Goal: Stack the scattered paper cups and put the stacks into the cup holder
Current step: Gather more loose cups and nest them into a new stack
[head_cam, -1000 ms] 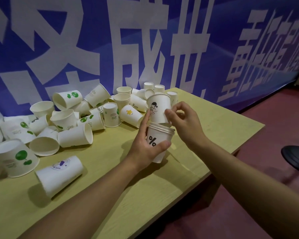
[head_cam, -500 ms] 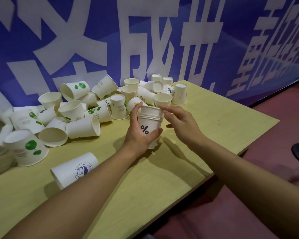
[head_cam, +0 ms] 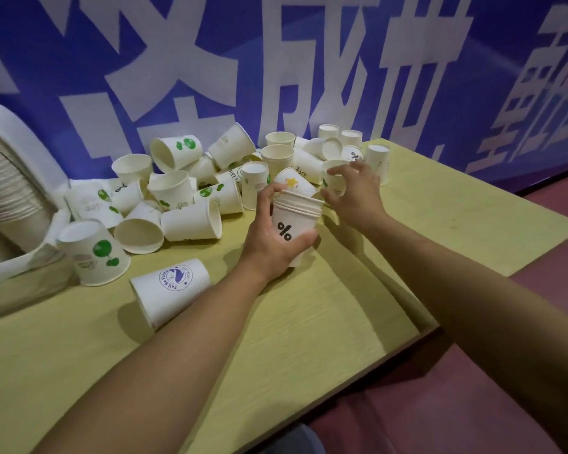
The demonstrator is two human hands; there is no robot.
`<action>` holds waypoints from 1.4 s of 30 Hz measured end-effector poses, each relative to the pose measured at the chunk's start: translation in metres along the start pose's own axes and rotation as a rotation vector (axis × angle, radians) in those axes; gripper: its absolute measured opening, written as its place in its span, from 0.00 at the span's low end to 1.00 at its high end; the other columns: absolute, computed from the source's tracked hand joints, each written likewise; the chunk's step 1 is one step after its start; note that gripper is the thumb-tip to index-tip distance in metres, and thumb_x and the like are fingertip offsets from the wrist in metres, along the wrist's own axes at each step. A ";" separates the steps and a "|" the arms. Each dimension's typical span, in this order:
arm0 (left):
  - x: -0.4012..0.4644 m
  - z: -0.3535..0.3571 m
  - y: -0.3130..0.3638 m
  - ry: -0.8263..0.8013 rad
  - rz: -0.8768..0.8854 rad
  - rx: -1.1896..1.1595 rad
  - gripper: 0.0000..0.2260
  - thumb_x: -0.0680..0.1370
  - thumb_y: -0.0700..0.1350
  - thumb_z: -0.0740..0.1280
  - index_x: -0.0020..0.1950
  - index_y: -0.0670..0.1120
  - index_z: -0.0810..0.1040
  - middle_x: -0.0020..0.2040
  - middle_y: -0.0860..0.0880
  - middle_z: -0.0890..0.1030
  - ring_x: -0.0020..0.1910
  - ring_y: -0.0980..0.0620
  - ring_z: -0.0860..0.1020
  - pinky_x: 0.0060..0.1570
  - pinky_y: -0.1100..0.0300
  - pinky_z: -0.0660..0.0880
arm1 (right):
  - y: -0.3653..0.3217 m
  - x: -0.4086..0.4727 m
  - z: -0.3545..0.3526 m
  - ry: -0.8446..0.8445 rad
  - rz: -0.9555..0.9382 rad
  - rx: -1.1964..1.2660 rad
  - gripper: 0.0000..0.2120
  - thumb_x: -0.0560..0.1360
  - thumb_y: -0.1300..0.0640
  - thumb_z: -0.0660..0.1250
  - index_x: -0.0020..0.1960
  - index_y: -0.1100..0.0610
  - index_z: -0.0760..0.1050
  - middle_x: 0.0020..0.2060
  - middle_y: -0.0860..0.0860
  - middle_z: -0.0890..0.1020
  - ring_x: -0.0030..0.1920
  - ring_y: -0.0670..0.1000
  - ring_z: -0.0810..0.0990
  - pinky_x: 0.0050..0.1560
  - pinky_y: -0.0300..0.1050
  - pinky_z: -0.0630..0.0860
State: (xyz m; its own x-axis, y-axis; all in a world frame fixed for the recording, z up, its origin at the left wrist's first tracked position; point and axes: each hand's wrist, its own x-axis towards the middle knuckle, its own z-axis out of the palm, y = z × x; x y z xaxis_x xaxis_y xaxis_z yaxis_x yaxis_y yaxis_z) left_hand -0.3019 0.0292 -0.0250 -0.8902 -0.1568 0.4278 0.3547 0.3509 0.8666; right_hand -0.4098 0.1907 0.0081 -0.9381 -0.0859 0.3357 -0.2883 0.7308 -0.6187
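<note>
My left hand (head_cam: 269,237) grips a short stack of white paper cups (head_cam: 294,221), the outer one marked with a black percent sign, held upright just above the table. My right hand (head_cam: 354,191) is to the right of the stack, its curled fingers over the rim of an upright cup (head_cam: 333,178) in the pile; whether they grip it is unclear. Several loose white cups (head_cam: 191,191) lie scattered behind and to the left, some with green prints. A cup with a yellow star (head_cam: 292,183) lies just behind the stack. The white cup holder (head_cam: 10,204), filled with stacked cups, sits at the far left.
A cup with a blue round logo (head_cam: 171,290) lies on its side near my left forearm. The yellow-green table (head_cam: 440,224) ends at the right and front over a reddish floor. A blue banner with white characters (head_cam: 276,60) hangs right behind the pile.
The cup my right hand held above the stack is now nested in it. My right hand let go and moved back and right to the pile. The view has swung left, showing the holder.
</note>
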 end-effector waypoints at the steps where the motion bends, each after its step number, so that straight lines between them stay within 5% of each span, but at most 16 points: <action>1: 0.000 0.000 0.000 0.001 -0.008 0.000 0.33 0.62 0.57 0.76 0.57 0.77 0.60 0.50 0.57 0.79 0.42 0.58 0.79 0.46 0.55 0.79 | 0.002 0.000 0.002 0.009 0.000 0.011 0.20 0.77 0.49 0.71 0.67 0.48 0.74 0.74 0.53 0.65 0.73 0.59 0.62 0.74 0.57 0.61; 9: -0.001 0.001 0.002 0.017 -0.034 0.008 0.35 0.65 0.51 0.77 0.56 0.78 0.59 0.50 0.54 0.79 0.41 0.56 0.79 0.45 0.58 0.78 | 0.006 0.003 0.005 0.108 0.004 0.024 0.10 0.76 0.51 0.74 0.50 0.50 0.73 0.76 0.50 0.65 0.74 0.56 0.65 0.73 0.55 0.64; 13: -0.002 0.000 0.003 0.006 -0.036 -0.027 0.35 0.65 0.51 0.78 0.56 0.78 0.60 0.53 0.54 0.79 0.41 0.62 0.78 0.44 0.64 0.76 | 0.006 0.006 0.003 0.120 -0.012 0.023 0.12 0.74 0.50 0.75 0.47 0.53 0.73 0.63 0.50 0.76 0.61 0.53 0.74 0.61 0.45 0.71; 18: -0.002 -0.001 0.002 -0.011 -0.019 -0.071 0.35 0.63 0.55 0.77 0.59 0.76 0.61 0.59 0.49 0.77 0.49 0.57 0.79 0.47 0.65 0.76 | -0.001 0.005 -0.007 0.175 0.023 0.133 0.18 0.72 0.52 0.77 0.54 0.53 0.71 0.58 0.50 0.74 0.56 0.51 0.74 0.54 0.41 0.74; 21: -0.004 -0.002 0.003 -0.064 -0.005 -0.096 0.37 0.69 0.42 0.80 0.69 0.60 0.64 0.56 0.55 0.76 0.44 0.68 0.77 0.44 0.70 0.75 | -0.010 -0.001 -0.017 0.232 -0.007 0.270 0.25 0.71 0.51 0.77 0.62 0.52 0.69 0.57 0.48 0.73 0.56 0.50 0.75 0.57 0.47 0.80; 24: -0.006 -0.002 0.005 -0.086 0.006 -0.085 0.38 0.68 0.43 0.79 0.74 0.52 0.64 0.57 0.58 0.74 0.46 0.70 0.77 0.47 0.68 0.77 | -0.026 -0.012 -0.034 0.233 -0.057 0.461 0.27 0.74 0.51 0.75 0.68 0.51 0.67 0.60 0.46 0.74 0.57 0.48 0.76 0.56 0.45 0.80; 32: -0.009 0.000 0.005 -0.061 0.030 -0.034 0.45 0.71 0.43 0.80 0.73 0.69 0.53 0.64 0.59 0.71 0.53 0.68 0.77 0.50 0.70 0.76 | -0.055 -0.050 -0.037 -0.044 -0.178 0.546 0.27 0.77 0.52 0.72 0.72 0.49 0.66 0.62 0.45 0.76 0.59 0.45 0.77 0.53 0.41 0.81; 36: -0.009 0.001 0.003 -0.045 0.057 -0.021 0.49 0.68 0.47 0.79 0.74 0.76 0.50 0.70 0.51 0.73 0.64 0.54 0.77 0.62 0.53 0.77 | -0.043 -0.065 -0.020 -0.220 -0.174 0.538 0.28 0.77 0.48 0.69 0.74 0.48 0.65 0.62 0.45 0.77 0.63 0.41 0.75 0.62 0.42 0.76; 39: -0.009 0.002 0.003 -0.049 0.050 0.011 0.42 0.67 0.53 0.78 0.73 0.71 0.57 0.64 0.68 0.71 0.61 0.60 0.76 0.60 0.55 0.77 | -0.033 -0.063 -0.015 -0.312 -0.148 0.640 0.24 0.78 0.45 0.66 0.72 0.48 0.68 0.63 0.46 0.79 0.60 0.39 0.78 0.58 0.37 0.77; 42: -0.006 0.003 0.001 -0.014 0.022 -0.012 0.36 0.64 0.58 0.75 0.67 0.71 0.61 0.59 0.74 0.71 0.54 0.65 0.76 0.55 0.63 0.75 | -0.021 -0.036 -0.018 -0.126 -0.034 0.712 0.16 0.81 0.53 0.65 0.67 0.53 0.74 0.58 0.48 0.81 0.53 0.41 0.80 0.52 0.44 0.79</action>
State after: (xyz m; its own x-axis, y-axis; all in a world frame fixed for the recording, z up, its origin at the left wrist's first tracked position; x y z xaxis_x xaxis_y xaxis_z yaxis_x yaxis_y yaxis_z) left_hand -0.2970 0.0334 -0.0276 -0.8860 -0.1363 0.4433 0.3777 0.3428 0.8602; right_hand -0.3664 0.1906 0.0221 -0.9290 -0.2098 0.3050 -0.3326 0.1117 -0.9364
